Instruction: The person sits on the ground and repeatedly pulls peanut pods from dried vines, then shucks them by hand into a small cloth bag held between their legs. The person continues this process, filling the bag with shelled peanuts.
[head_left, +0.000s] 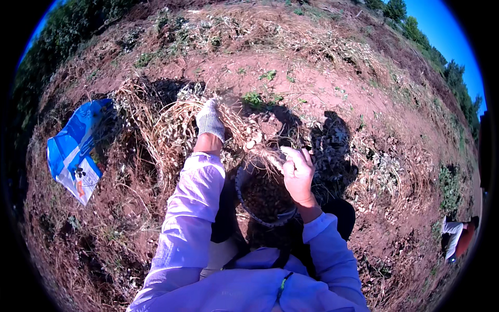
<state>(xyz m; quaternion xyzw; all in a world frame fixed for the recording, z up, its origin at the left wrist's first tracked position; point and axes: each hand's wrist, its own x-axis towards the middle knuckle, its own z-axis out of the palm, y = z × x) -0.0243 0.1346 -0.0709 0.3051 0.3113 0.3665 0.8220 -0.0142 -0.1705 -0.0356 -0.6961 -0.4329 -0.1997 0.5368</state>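
My left hand (210, 120), in a pale knit glove, is closed around the stems of a dried peanut plant (233, 120). The plant's root end points right, with pale peanut pods (253, 141) hanging on it. My right hand (298, 169) is bare and sits at the tip of the roots, its fingers curled in. Whatever lies between those fingers is hidden. Below the roots and between my knees stands a round bucket (239, 185) with a pale rim. Brownish peanuts (267, 193) lie inside it, in shadow.
A heap of dried peanut plants (156, 125) lies to the left. Beyond it is a blue and white plastic sack (78, 143). More dry plants (384, 171) cover the reddish soil (317, 78) on the right. Another person (460, 238) is bent over at the far right.
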